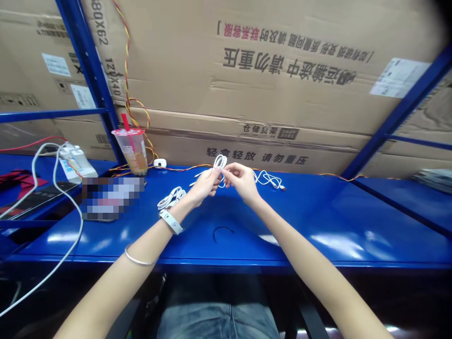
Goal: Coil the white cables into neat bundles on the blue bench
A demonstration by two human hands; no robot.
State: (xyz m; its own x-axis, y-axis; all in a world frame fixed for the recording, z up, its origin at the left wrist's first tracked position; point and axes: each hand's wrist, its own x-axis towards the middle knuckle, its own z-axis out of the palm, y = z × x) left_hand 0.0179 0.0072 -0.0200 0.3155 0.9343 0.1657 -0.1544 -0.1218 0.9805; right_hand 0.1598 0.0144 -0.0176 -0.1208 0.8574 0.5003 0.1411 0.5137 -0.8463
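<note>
My left hand is closed around a looped white cable, whose coils stick up above the fingers. Close beside it, my right hand pinches at the same cable with thumb and forefinger. A coiled, tied white cable lies on the blue table by my left wrist. Behind my right hand rests a loose white cable with its plug to the right. Nearer to me, a short black tie lies curved on the tabletop.
A lidded drink cup with a red straw stands at the back left, beside a white earbud case. A phone, a power strip and white cords occupy the left side. Large cardboard closes off the back between blue posts.
</note>
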